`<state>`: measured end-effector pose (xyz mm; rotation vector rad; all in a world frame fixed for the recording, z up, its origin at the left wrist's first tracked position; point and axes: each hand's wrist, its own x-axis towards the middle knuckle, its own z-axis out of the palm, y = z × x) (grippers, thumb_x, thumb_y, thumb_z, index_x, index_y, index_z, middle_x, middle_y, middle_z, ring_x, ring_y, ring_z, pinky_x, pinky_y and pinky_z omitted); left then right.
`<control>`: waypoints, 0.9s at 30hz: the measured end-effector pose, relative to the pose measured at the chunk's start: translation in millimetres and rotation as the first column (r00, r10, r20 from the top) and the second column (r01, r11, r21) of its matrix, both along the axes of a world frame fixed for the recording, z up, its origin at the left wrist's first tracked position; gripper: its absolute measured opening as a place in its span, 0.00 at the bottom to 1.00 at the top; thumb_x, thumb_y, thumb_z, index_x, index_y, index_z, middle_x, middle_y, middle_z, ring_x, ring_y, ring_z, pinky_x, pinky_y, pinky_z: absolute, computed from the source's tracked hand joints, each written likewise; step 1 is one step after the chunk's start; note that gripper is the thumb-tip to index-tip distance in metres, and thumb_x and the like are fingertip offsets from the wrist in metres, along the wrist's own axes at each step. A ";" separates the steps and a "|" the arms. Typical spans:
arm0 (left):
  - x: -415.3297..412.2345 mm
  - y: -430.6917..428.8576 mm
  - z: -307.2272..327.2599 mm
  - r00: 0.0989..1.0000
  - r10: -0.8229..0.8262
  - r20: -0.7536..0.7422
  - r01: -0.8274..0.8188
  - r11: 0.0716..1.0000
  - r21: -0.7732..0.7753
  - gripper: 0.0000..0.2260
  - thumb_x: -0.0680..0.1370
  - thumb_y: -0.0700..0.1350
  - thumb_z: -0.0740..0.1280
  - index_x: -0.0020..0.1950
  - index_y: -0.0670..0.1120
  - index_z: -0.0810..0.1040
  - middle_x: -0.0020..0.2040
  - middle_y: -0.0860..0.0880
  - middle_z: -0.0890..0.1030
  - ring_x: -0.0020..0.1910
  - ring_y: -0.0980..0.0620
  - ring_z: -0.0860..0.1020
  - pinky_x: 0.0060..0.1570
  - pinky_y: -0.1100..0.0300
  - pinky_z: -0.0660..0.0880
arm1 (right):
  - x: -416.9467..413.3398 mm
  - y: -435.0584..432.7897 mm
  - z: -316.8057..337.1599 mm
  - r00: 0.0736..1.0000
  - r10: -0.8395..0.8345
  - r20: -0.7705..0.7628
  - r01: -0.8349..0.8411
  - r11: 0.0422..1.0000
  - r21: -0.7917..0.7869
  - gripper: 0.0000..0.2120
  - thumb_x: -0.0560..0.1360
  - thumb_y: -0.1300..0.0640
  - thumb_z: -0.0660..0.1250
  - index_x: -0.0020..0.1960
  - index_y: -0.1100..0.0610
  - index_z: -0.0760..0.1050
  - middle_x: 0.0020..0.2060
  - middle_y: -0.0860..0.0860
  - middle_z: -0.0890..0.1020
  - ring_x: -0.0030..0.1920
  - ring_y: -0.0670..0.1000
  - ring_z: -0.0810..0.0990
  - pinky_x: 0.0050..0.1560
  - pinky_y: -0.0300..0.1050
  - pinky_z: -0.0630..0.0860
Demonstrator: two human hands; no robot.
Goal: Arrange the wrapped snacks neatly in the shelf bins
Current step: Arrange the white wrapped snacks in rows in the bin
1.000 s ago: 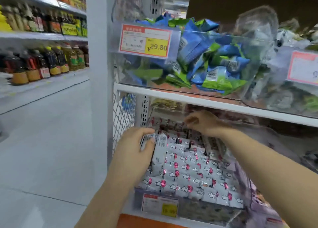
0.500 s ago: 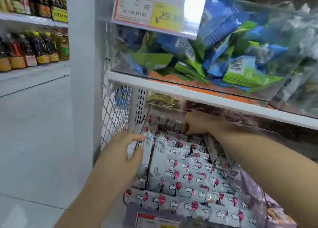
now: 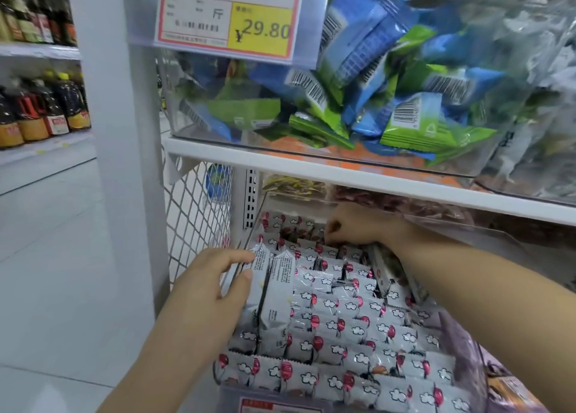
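Note:
Grey wrapped snacks (image 3: 352, 328) printed with white clouds and pink balloons lie in rows in a clear bin (image 3: 461, 235) on the lower shelf. My left hand (image 3: 215, 291) holds a small upright stack of these snacks (image 3: 274, 291) against the bin's left side, thumb and fingers curled round their edges. My right hand (image 3: 358, 225) reaches deep under the shelf board to the bin's back row, fingers curled down among the packets there; what the fingertips hold is hidden.
Above, a white shelf board (image 3: 343, 175) carries a clear bin of blue and green packets (image 3: 374, 94) with a 29.80 price tag (image 3: 230, 16). A white post (image 3: 103, 132) and wire mesh side (image 3: 196, 222) stand left. Bottles (image 3: 37, 110) line a far shelf.
The view has moved closer and lower toward the bottom bin. My left hand keeps hold of its stack; my right hand has stayed at the back row.

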<state>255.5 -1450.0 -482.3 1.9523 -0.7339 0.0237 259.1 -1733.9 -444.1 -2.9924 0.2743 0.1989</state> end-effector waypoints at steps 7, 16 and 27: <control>-1.5 0.6 0.3 1.000 -0.008 -0.023 0.007 1.000 -0.011 0.10 0.77 0.46 0.63 0.51 0.63 0.74 0.52 0.67 0.73 0.55 0.68 0.71 0.58 0.64 0.67 | 1.9 15.1 16.1 0.955 -0.239 -0.174 0.296 0.774 0.559 0.26 0.80 0.42 0.53 0.59 0.62 0.76 0.57 0.58 0.80 0.55 0.56 0.80 0.58 0.48 0.76; -0.1 1.3 -1.1 0.999 -0.027 -0.040 0.027 1.000 -0.006 0.09 0.78 0.48 0.62 0.50 0.64 0.73 0.53 0.67 0.72 0.51 0.72 0.71 0.47 0.73 0.67 | 12.3 56.6 14.0 0.918 -0.229 -0.324 0.350 0.852 0.389 0.34 0.74 0.30 0.43 0.76 0.44 0.52 0.75 0.54 0.59 0.75 0.59 0.53 0.72 0.62 0.52; -0.1 3.1 -2.8 0.999 -0.035 -0.033 0.034 0.999 -0.011 0.08 0.79 0.48 0.62 0.52 0.63 0.74 0.54 0.66 0.73 0.51 0.74 0.70 0.47 0.76 0.66 | -5.2 77.5 22.1 0.870 -0.070 -0.488 0.136 0.986 0.102 0.33 0.74 0.31 0.38 0.76 0.43 0.48 0.76 0.46 0.50 0.76 0.52 0.48 0.73 0.55 0.43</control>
